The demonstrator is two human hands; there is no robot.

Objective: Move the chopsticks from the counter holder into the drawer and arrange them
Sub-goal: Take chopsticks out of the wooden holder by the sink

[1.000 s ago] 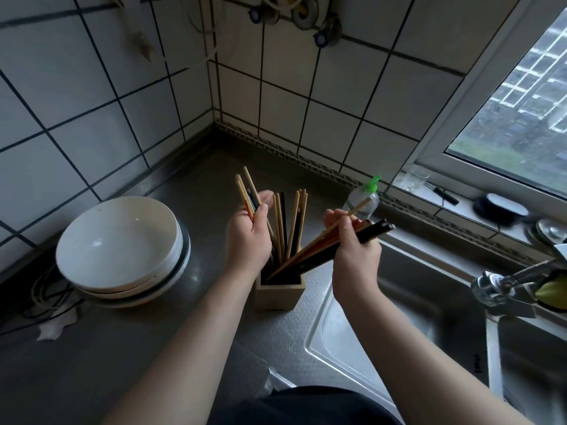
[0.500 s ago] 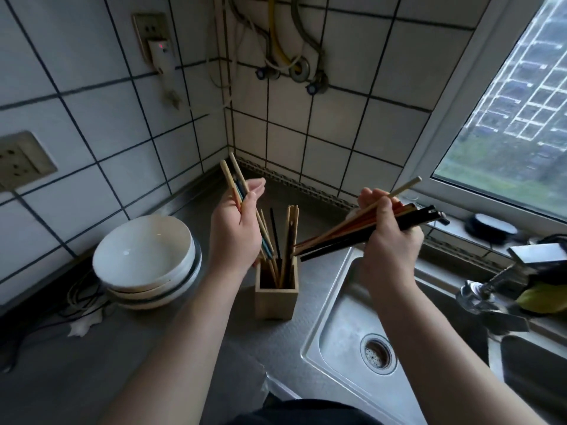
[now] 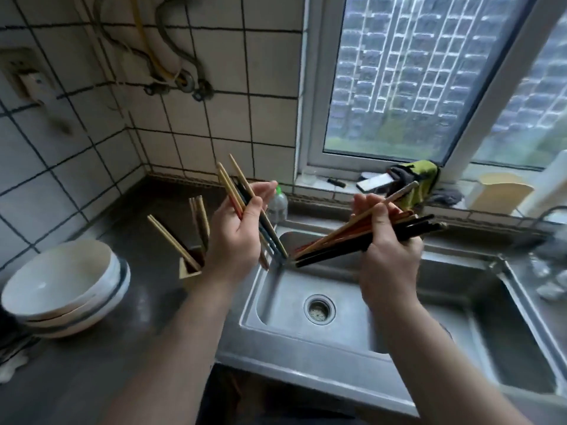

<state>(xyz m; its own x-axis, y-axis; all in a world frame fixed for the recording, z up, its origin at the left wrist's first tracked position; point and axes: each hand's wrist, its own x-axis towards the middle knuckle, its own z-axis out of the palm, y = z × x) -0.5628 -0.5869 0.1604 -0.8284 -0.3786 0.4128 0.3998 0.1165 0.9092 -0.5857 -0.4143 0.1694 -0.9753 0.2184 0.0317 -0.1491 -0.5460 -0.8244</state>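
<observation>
Chopsticks (image 3: 362,237) clasped in both hands' closed fingers (image 3: 382,214); no writing legible.

White tiled corner walls (image 3: 190,154), steel sink (image 3: 276,299), daylit window (image 3: 408,75) behind.

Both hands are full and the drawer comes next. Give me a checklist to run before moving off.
1. Left hand grips its chopsticks: ok.
2. Right hand grips its mixed bundle: ok, though the ends are splayed.
3. Wooden holder emptied: not ok, a few light chopsticks remain inside.
4. Drawer open and ready: cannot tell, out of view.
5. Stacked bowls apart from the arms: ok.
</observation>
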